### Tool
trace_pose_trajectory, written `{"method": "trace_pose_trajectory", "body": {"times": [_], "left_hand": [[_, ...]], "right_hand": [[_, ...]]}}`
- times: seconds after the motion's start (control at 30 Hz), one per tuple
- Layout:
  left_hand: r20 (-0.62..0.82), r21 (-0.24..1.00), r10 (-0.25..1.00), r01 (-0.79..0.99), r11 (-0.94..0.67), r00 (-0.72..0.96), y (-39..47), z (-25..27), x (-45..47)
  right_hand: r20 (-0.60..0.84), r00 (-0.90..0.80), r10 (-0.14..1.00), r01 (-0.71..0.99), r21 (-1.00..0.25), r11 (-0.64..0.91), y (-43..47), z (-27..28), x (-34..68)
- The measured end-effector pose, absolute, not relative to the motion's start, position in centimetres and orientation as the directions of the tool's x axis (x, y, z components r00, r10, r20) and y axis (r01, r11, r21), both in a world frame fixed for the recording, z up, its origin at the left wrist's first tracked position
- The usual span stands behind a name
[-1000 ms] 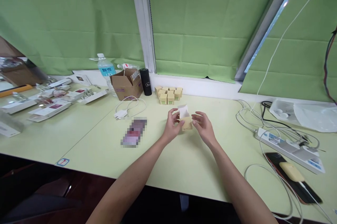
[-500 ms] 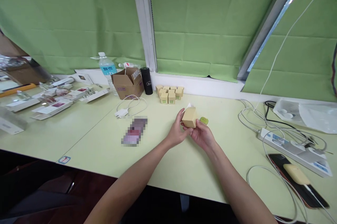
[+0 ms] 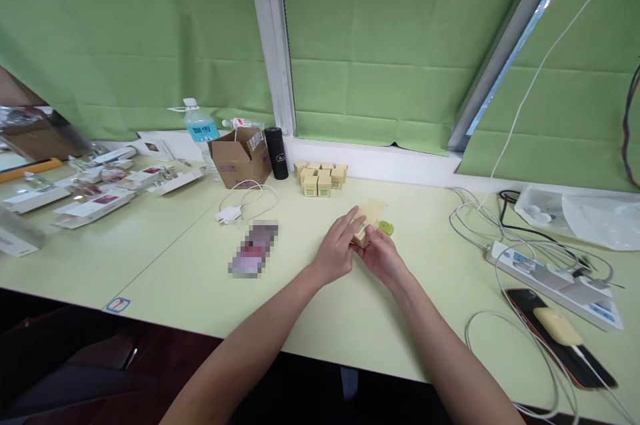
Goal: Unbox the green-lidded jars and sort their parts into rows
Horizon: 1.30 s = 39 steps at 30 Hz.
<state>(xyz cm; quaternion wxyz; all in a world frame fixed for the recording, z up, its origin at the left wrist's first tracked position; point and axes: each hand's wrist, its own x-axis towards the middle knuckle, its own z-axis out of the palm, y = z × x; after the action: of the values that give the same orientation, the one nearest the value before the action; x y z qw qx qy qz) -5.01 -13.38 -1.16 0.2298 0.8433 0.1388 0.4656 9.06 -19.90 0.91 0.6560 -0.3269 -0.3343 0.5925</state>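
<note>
A small tan cardboard box [image 3: 369, 215] is between my two hands above the table, its upper part smeared by motion. My left hand [image 3: 337, 245] is closed on its left side, fingers reaching over the front. On the right side, my right hand [image 3: 381, 253] grips the box with the thumb against it. Just beyond my right fingers lies a small yellow-green object [image 3: 386, 228], its kind unclear. Farther back, several similar small tan boxes [image 3: 324, 184] stand grouped near the wall, some with green labels.
To the left lie a pixelated phone-like object [image 3: 254, 249] and a white charger with cable [image 3: 229, 214]. An open carton [image 3: 239, 162], a water bottle [image 3: 201, 128] and a black flask [image 3: 277, 153] stand behind. A power strip [image 3: 555, 284] and phone [image 3: 560, 338] are at right.
The box has turned and tilted between my hands, and a pale green label side now shows. My left fingers have moved over its front. The view has shifted slightly.
</note>
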Motion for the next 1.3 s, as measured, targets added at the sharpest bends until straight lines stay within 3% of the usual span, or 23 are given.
{"method": "trace_pose_trajectory", "body": {"times": [0.13,0.27,0.47,1.07,1.3], "left_hand": [[0.626,0.764,0.615,-0.219,-0.607,0.480,-14.1,-0.8,-4.6],[0.476,0.877,0.721,-0.330,-0.349,0.503,-14.3,-0.9,-4.1],[0.416,0.896,0.755,-0.369,-0.246,0.507,-14.4,-1.1,-3.6],[0.364,0.903,0.768,-0.403,-0.151,0.527,-14.3,-0.8,-3.4],[0.187,0.915,0.797,-0.397,0.072,0.575,-14.5,0.0,-3.4]], "right_hand": [[0.100,0.038,0.994,-0.615,-0.782,0.102,-20.2,1.5,9.3],[0.126,0.011,0.992,-0.636,-0.765,0.104,-20.4,1.8,9.3],[0.137,0.030,0.990,-0.610,-0.782,0.127,-20.3,1.4,9.3],[0.126,0.113,0.986,-0.509,-0.844,0.167,-20.3,1.6,9.3],[0.151,0.115,0.982,-0.503,-0.844,0.188,-19.7,0.3,9.2]]}}
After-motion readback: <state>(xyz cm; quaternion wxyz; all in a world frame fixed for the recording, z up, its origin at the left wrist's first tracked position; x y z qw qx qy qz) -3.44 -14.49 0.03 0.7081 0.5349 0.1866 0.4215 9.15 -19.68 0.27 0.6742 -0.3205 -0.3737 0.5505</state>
